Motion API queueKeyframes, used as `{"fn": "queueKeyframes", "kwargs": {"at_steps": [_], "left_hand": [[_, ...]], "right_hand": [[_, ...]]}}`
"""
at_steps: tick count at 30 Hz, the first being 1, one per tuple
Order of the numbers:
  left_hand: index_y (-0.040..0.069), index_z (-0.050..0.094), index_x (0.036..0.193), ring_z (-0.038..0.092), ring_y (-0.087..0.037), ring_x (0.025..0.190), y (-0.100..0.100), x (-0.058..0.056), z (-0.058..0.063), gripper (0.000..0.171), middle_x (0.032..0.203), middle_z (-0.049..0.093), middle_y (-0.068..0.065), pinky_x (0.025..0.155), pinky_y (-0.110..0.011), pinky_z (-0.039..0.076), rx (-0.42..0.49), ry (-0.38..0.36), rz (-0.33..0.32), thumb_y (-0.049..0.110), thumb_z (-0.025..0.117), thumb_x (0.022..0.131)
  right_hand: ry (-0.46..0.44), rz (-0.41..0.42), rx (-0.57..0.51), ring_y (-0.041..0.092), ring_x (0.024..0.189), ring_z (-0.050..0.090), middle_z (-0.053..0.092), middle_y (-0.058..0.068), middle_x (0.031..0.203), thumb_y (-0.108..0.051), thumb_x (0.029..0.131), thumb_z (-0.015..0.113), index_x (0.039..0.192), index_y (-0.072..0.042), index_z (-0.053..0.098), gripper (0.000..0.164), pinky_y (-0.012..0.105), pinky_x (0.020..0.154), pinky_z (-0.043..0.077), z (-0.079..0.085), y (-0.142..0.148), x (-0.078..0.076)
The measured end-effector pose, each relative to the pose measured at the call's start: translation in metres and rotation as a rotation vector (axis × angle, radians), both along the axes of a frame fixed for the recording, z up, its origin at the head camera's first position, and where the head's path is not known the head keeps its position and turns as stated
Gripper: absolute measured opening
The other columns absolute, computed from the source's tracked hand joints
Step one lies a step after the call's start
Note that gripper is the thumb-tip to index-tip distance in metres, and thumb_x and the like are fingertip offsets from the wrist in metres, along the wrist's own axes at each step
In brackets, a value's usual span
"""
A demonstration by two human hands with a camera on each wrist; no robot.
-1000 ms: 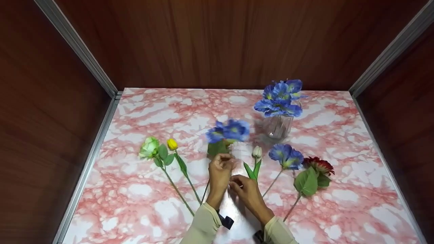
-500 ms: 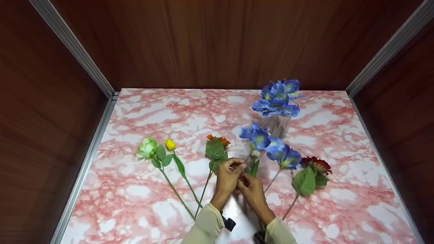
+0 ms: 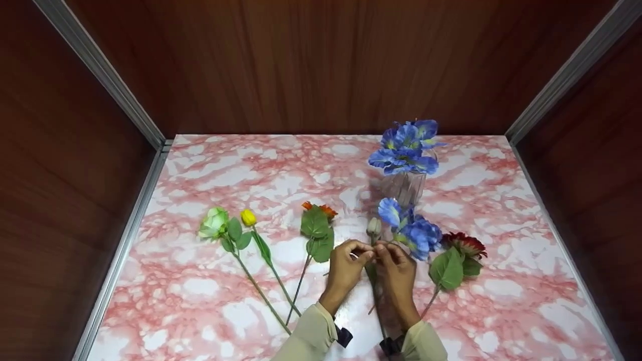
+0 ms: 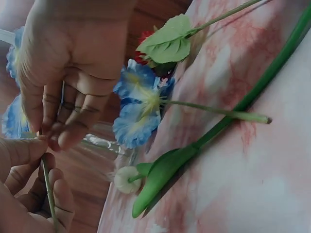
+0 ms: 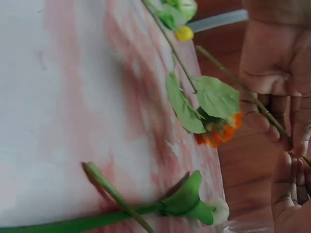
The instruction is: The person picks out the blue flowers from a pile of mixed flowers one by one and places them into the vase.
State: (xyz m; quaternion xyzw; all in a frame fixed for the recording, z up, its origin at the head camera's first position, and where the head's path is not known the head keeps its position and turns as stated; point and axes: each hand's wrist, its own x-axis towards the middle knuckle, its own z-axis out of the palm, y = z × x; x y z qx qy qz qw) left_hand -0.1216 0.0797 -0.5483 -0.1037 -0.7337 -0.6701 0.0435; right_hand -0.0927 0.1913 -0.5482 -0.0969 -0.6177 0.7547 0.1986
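Observation:
My left hand pinches the thin stem of a blue iris between thumb and fingertips. Right beside it, my right hand pinches the same stem, fingertips meeting the left ones. The cut end sticks out past the left hand in the right wrist view. The held bloom overlaps a second blue iris lying on the table. That one's stem crosses over the white tulip, which lies under the hands. Behind them stands a clear glass vase holding blue irises.
Left on the pink-and-white marbled table lie a pale green rose, a yellow tulip and a leafy orange flower. A dark red flower lies at the right. Wooden panels enclose the table.
Both hands have moved right with the iris. Its bloom has swung from above the orange flower to the lying iris, uncovering the orange flower.

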Motion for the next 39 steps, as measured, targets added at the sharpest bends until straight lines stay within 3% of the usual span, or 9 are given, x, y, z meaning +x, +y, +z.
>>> {"fn": "queueKeyframes", "kwargs": {"at_steps": [4, 10, 14, 19, 23, 29, 39], "left_hand": [[0.006, 0.073, 0.083, 0.059, -0.009, 0.069, 0.004, -0.004, -0.003, 0.007, 0.079, 0.067, 0.000, 0.064, -0.029, 0.051, -0.029, 0.031, -0.035, 0.001, 0.075, 0.078], [0.006, 0.071, 0.090, 0.064, -0.022, 0.082, 0.006, -0.016, -0.007, 0.016, 0.087, 0.067, -0.005, 0.076, -0.033, 0.052, -0.100, 0.056, -0.021, 0.005, 0.077, 0.075], [0.005, 0.068, 0.101, 0.061, -0.032, 0.094, 0.009, -0.025, -0.012, 0.031, 0.097, 0.067, -0.012, 0.085, -0.039, 0.048, -0.169, 0.070, 0.008, 0.012, 0.081, 0.073], [0.004, 0.061, 0.116, 0.057, -0.031, 0.105, 0.016, -0.035, -0.016, 0.052, 0.110, 0.064, -0.014, 0.091, -0.039, 0.044, -0.237, 0.076, 0.030, 0.020, 0.082, 0.072], [0.004, 0.057, 0.123, 0.054, -0.032, 0.113, 0.023, -0.041, -0.020, 0.062, 0.118, 0.060, -0.013, 0.095, -0.040, 0.041, -0.247, 0.073, 0.034, 0.022, 0.083, 0.070], [0.004, 0.050, 0.132, 0.050, -0.029, 0.121, 0.033, -0.046, -0.027, 0.074, 0.129, 0.056, -0.012, 0.101, -0.038, 0.038, -0.259, 0.075, 0.026, 0.022, 0.083, 0.069], [-0.001, 0.047, 0.133, 0.050, -0.031, 0.120, 0.044, -0.064, -0.027, 0.078, 0.126, 0.056, -0.018, 0.100, -0.038, 0.039, -0.284, 0.125, 0.038, 0.018, 0.084, 0.068]], "right_hand": [[0.081, -0.062, 0.019, 0.015, 0.070, 0.068, 0.068, 0.018, 0.082, 0.004, 0.091, 0.059, 0.099, 0.023, 0.060, 0.020, 0.030, 0.065, 0.056, 0.007, 0.014, -0.003], [0.253, -0.105, -0.173, 0.017, 0.074, 0.067, 0.070, 0.011, 0.088, 0.014, 0.092, 0.051, 0.097, 0.024, 0.058, 0.014, 0.027, 0.069, 0.055, 0.029, 0.040, -0.007], [0.210, -0.175, -0.229, 0.017, 0.072, 0.067, 0.070, 0.011, 0.085, 0.010, 0.094, 0.050, 0.099, 0.019, 0.061, 0.015, 0.026, 0.069, 0.055, 0.050, 0.055, -0.006], [0.141, -0.271, -0.120, 0.018, 0.074, 0.069, 0.070, 0.012, 0.086, 0.001, 0.095, 0.055, 0.110, 0.021, 0.057, 0.026, 0.028, 0.075, 0.054, 0.051, 0.079, -0.012], [0.189, -0.266, -0.143, 0.021, 0.078, 0.068, 0.068, 0.015, 0.090, -0.001, 0.094, 0.056, 0.111, 0.019, 0.058, 0.026, 0.029, 0.076, 0.054, 0.052, 0.091, -0.019], [0.317, -0.295, -0.185, 0.023, 0.071, 0.069, 0.068, 0.019, 0.083, 0.006, 0.091, 0.058, 0.105, 0.023, 0.060, 0.021, 0.030, 0.069, 0.056, 0.066, 0.104, -0.027], [0.408, -0.330, -0.280, 0.026, 0.072, 0.065, 0.067, 0.020, 0.082, 0.009, 0.087, 0.062, 0.100, 0.023, 0.061, 0.019, 0.033, 0.069, 0.056, 0.090, 0.118, -0.041]]}}
